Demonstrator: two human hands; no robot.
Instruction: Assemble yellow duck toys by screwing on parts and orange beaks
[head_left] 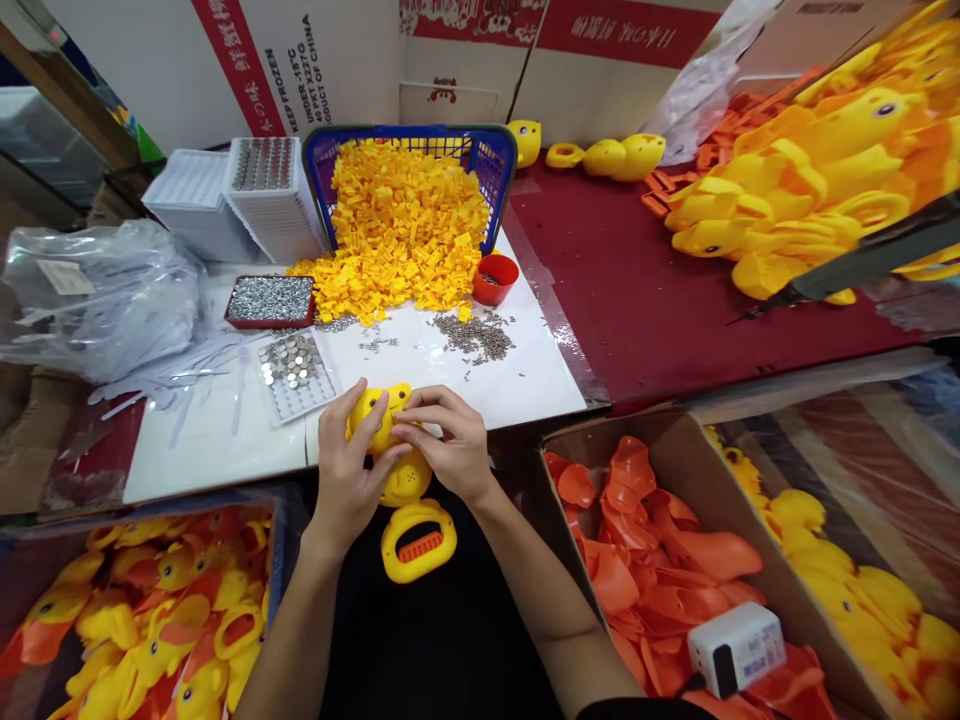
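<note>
A yellow plastic toy (406, 478) with a looped handle and an orange ribbed grip is held over my lap, near the table's front edge. My left hand (346, 465) wraps round its upper left side. At the toy's upper right, the fingertips of my right hand (450, 440) are pinched together close to its surface. What they hold, if anything, is too small to make out. Dark holes show in the toy's upper face, and a cluster of small holes lies lower down. Just beyond my hands, a white tray (306, 398) carries round silver discs.
Yellow clips spill from a blue basket (501, 175). Loose screws (480, 338) lie near a red cup (496, 280). A red tray (271, 302) holds small metal parts. A dark screwdriver-like tool (862, 262) juts in at right. Boxes of orange parts (697, 550) and duck pieces (172, 610) flank me.
</note>
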